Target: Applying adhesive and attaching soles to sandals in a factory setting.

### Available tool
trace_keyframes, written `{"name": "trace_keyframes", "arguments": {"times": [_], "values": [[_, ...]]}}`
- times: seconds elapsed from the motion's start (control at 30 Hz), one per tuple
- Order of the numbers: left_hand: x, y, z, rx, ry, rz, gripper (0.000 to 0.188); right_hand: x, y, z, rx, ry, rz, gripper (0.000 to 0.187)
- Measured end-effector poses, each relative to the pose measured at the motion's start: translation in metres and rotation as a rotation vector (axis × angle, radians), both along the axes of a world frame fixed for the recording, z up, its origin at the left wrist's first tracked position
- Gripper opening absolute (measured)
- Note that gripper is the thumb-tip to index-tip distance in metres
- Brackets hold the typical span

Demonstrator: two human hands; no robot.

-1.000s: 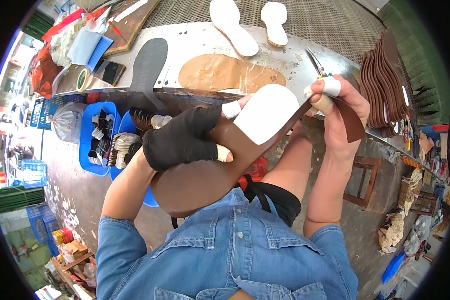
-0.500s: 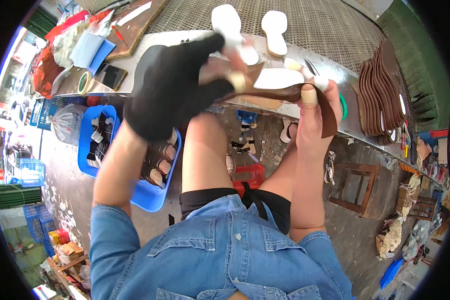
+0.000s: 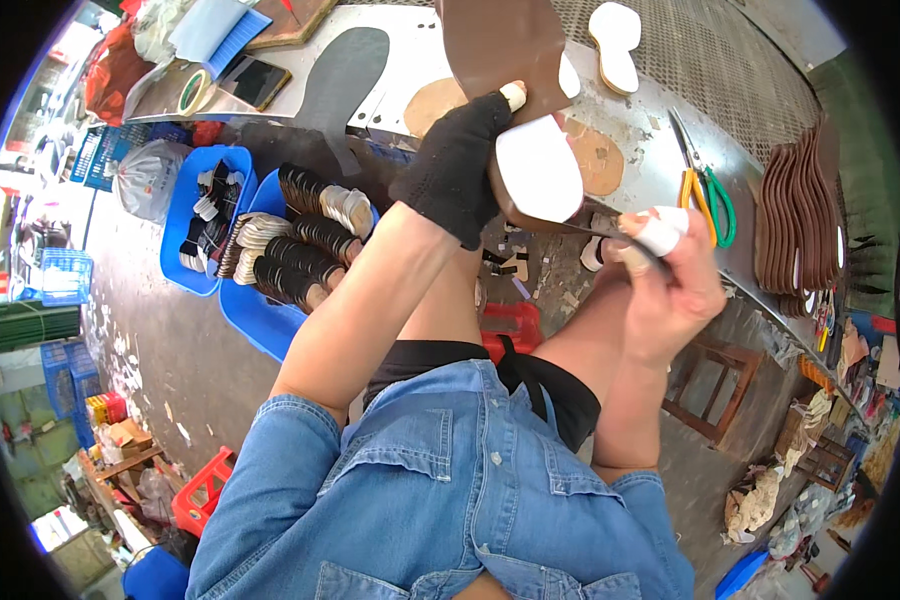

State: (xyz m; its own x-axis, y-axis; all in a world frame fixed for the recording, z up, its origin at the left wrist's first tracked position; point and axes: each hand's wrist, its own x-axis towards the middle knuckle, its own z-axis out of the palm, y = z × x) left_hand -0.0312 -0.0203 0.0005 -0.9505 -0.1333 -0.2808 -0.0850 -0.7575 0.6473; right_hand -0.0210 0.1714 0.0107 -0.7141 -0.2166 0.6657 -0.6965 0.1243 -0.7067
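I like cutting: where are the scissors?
In the head view, the scissors lie right of centre on the metal bench, just beyond the right hand, left of the stacked brown soles.

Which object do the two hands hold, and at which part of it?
A brown sole-shaped piece: the gloved left hand grips it near its narrow middle, and the right hand pinches its thin strip.

Both hands grip, the left farther forward.
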Motion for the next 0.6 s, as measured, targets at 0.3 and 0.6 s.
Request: {"name": "trace_keyframes", "arguments": {"times": [0.3, 0.6], "values": [[0.023, 0.007, 0.018, -0.131, -0.075, -0.291, 0.031, -0.01, -0.014, 0.003, -0.169, -0.434, 0.364, 0.021], [0.031, 0.01, 0.017, -0.456, -0.08, -0.286, 0.049, -0.025, -0.009, 0.006, -0.053, -0.088, 0.156, 0.022]]}}
